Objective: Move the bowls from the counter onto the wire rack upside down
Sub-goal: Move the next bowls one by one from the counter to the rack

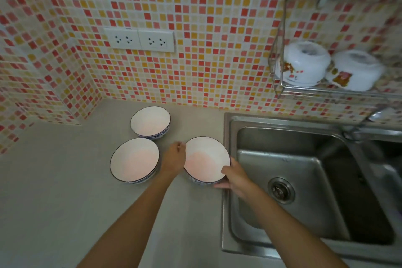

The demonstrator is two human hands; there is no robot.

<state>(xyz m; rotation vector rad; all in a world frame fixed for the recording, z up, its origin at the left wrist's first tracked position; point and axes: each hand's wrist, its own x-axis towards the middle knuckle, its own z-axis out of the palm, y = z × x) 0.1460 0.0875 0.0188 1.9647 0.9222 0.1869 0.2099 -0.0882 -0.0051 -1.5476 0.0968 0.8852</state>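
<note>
Three white bowls with dark rims and blue patterned sides stand upright on the grey counter [54, 191]: a far bowl [150, 122], a near left bowl [134, 160] and a right bowl [205, 159] beside the sink. My left hand [174, 156] holds the right bowl's left rim. My right hand [233, 177] grips its near right rim, fingers under the edge. The wire rack [280, 87] hangs on the wall at the upper right. On it sit two white flowered bowls upside down, one on the left [302, 63] and one on the right [356, 69].
A steel sink [304, 180] with a drain lies right of the counter, a tap [374, 117] above its far right corner. A double wall socket [139, 39] sits on the mosaic tiles. A tiled column juts out at the left.
</note>
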